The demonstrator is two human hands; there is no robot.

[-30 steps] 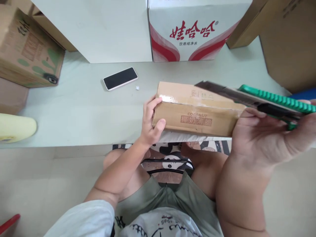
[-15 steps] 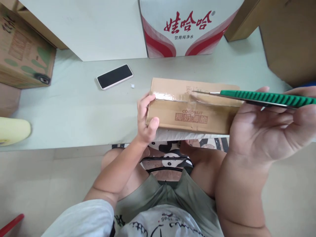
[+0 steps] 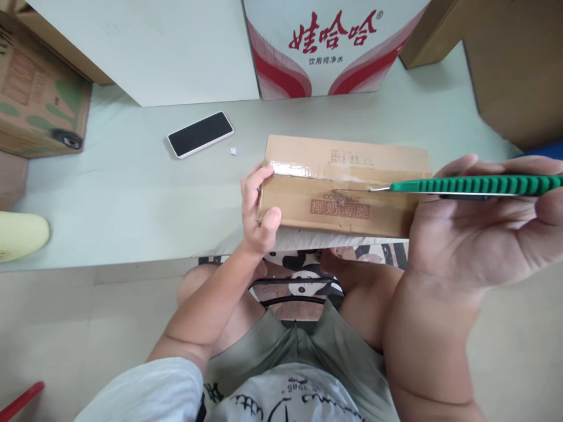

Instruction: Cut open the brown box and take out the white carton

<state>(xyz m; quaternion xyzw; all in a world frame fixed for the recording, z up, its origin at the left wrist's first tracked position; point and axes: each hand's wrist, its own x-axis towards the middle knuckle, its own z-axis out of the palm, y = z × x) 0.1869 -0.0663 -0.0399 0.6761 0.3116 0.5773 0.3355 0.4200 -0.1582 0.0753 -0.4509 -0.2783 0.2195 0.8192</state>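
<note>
A small brown cardboard box (image 3: 299,196) with printed characters and clear tape along its seam lies at the front edge of the table. Its left end is gripped by my left hand (image 3: 260,208), thumb on the near side and fingers on the far side. My right hand (image 3: 479,234) is turned palm up at the box's right end and holds a green utility knife (image 3: 466,185). The thin blade points left, over the box's front printed panel; whether it touches the cardboard I cannot tell.
A black-screened phone (image 3: 201,135) and a tiny white square (image 3: 233,151) lie on the table (image 3: 132,193). White boxes, one a red-lettered carton (image 3: 332,53), stand behind. Brown cartons (image 3: 44,94) flank both sides. A pale yellow object (image 3: 21,235) sits at the left edge.
The utility knife has moved toward me, its blade passing from the taped seam to the front printed panel. My left hand keeps its grip on the box.
</note>
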